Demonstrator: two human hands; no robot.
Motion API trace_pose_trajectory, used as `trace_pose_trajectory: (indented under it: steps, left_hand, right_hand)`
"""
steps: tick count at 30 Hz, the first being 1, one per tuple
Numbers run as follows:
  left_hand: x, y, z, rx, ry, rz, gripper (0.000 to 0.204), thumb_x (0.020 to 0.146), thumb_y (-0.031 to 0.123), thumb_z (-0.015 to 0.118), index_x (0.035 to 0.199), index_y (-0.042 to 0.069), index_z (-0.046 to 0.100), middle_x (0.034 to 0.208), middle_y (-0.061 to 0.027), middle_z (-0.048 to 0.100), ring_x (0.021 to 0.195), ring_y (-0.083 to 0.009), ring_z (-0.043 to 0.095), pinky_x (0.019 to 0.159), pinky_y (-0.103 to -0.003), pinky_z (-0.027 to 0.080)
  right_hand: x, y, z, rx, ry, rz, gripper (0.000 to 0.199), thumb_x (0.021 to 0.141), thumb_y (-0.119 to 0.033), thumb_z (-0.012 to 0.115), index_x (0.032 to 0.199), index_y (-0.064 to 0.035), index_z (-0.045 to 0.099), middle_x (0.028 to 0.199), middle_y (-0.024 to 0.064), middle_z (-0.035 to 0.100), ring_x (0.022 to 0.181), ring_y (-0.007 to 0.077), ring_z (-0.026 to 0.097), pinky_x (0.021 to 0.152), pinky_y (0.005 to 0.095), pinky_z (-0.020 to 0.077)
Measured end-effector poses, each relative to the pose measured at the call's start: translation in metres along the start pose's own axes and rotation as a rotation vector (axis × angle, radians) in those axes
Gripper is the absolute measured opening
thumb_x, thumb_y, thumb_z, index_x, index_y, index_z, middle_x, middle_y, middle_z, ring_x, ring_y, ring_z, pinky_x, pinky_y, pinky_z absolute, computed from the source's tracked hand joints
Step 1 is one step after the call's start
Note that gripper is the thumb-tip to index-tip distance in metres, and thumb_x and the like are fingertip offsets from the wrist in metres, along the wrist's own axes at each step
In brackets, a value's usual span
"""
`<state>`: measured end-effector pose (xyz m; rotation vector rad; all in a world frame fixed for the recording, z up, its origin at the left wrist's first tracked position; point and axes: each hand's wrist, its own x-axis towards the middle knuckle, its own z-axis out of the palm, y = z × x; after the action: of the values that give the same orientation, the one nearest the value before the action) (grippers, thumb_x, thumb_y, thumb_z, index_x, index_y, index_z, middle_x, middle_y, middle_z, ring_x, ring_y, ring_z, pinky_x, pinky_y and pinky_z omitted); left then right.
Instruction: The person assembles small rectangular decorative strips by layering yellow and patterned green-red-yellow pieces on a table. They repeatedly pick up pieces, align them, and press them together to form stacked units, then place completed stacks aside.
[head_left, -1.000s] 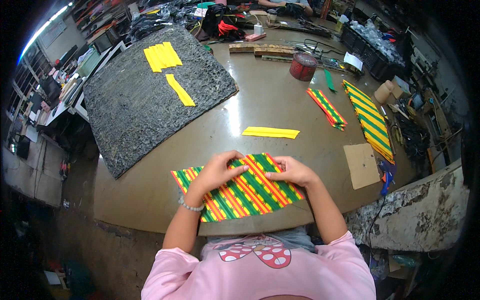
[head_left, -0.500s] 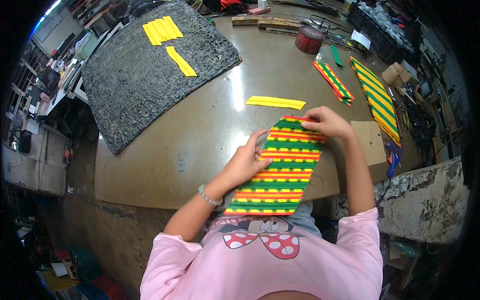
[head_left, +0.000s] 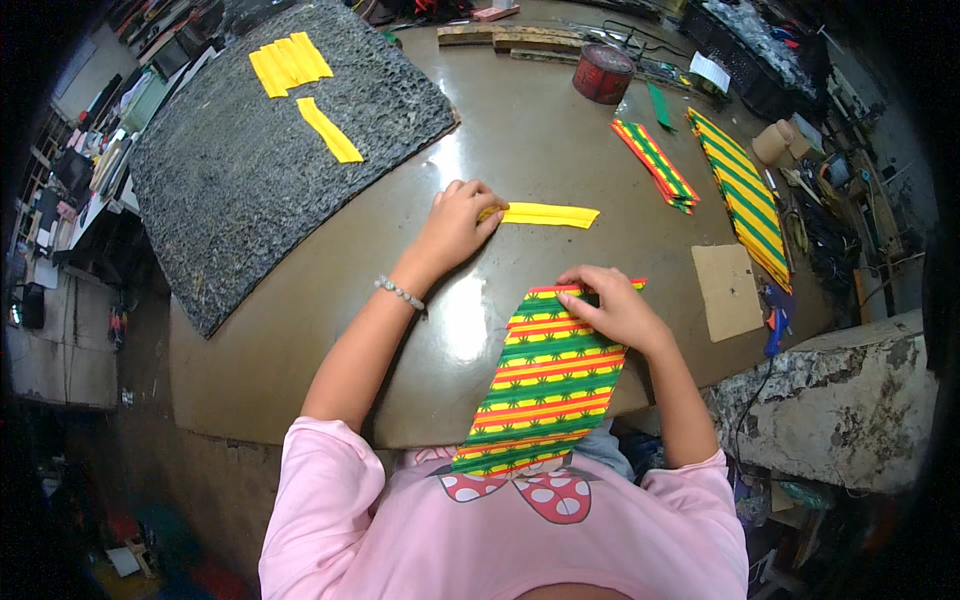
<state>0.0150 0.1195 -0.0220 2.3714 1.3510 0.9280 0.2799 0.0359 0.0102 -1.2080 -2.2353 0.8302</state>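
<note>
My right hand (head_left: 622, 312) grips the upper edge of a slanted panel (head_left: 545, 385) with green, yellow and red stripes and dark leaf shapes. The panel's lower end hangs over the table's front edge against my shirt. Farther off and to the left, my left hand (head_left: 458, 222) has its fingers closed over the left end of a flat yellow strip (head_left: 553, 215), which lies on the table. What the fingertips do under that end is hidden. A loose yellow strip (head_left: 330, 130) and a row of several yellow strips (head_left: 290, 64) rest on a rough dark grey slab.
The dark slab (head_left: 250, 190) covers the table's far left. To the right lie leaf-patterned strips (head_left: 655, 165), a green strip (head_left: 660, 105), a yellow-green striped panel (head_left: 740, 195) and a piece of cardboard (head_left: 725, 295). Behind them stands a red tin (head_left: 603, 73); a blue glue gun (head_left: 777, 325) sits near the right edge.
My left hand has let go of the patterned panel and reached forward to the yellow strip. The right hand keeps the panel, now slightly lower and nearer my body.
</note>
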Motion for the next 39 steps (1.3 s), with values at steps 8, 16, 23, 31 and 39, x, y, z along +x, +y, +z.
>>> trace_pose_trajectory:
  steps: [8, 16, 23, 31, 39]
  left_hand:
    - [-0.076, 0.060, 0.002, -0.017, -0.121, 0.001, 0.018, 0.086, 0.019, 0.072, 0.102, 0.013, 0.072, 0.101, -0.0050, 0.062, 0.099, -0.0243, 0.055, 0.087, -0.038, 0.040]
    - [-0.113, 0.053, -0.035, -0.141, -0.133, -0.073, 0.022, 0.085, 0.018, 0.071, 0.107, 0.014, 0.071, 0.112, -0.0018, 0.062, 0.108, -0.0223, 0.054, 0.093, -0.038, 0.038]
    - [-0.114, 0.048, -0.038, -0.161, -0.196, -0.085, 0.018, 0.083, 0.018, 0.075, 0.101, 0.016, 0.074, 0.111, -0.0006, 0.061, 0.106, -0.0233, 0.051, 0.095, -0.038, 0.036]
    - [-0.120, 0.049, -0.037, -0.154, -0.198, -0.051, 0.015, 0.084, 0.020, 0.073, 0.099, 0.016, 0.073, 0.113, -0.0007, 0.060, 0.113, -0.0245, 0.049, 0.095, -0.039, 0.036]
    - [-0.120, 0.048, -0.037, -0.178, -0.217, -0.067, 0.014, 0.085, 0.019, 0.070, 0.099, 0.017, 0.075, 0.115, -0.0010, 0.059, 0.116, -0.0246, 0.047, 0.097, -0.040, 0.035]
  right_hand:
    - [-0.007, -0.018, 0.019, -0.028, -0.163, 0.046, 0.025, 0.090, -0.024, 0.067, 0.097, -0.0004, 0.069, 0.096, 0.0186, 0.070, 0.093, 0.0358, 0.066, 0.084, 0.0441, 0.0512]
    - [-0.010, -0.046, 0.034, -0.005, -0.178, 0.103, 0.022, 0.091, -0.024, 0.067, 0.089, -0.0029, 0.070, 0.086, 0.0167, 0.070, 0.082, 0.0358, 0.067, 0.078, 0.0448, 0.0512]
    - [-0.004, -0.054, 0.037, 0.067, -0.127, 0.190, 0.018, 0.090, -0.020, 0.068, 0.087, -0.0018, 0.069, 0.084, 0.0174, 0.069, 0.079, 0.0354, 0.067, 0.072, 0.0430, 0.0509]
    - [0.003, -0.051, 0.046, 0.084, -0.145, 0.282, 0.022, 0.087, -0.020, 0.068, 0.086, 0.0012, 0.068, 0.085, 0.0192, 0.069, 0.079, 0.0353, 0.067, 0.070, 0.0424, 0.0511]
    - [0.007, -0.052, 0.047, -0.001, -0.188, 0.342, 0.026, 0.086, -0.025, 0.068, 0.086, 0.0016, 0.069, 0.086, 0.0201, 0.069, 0.078, 0.0394, 0.066, 0.071, 0.0459, 0.0513]
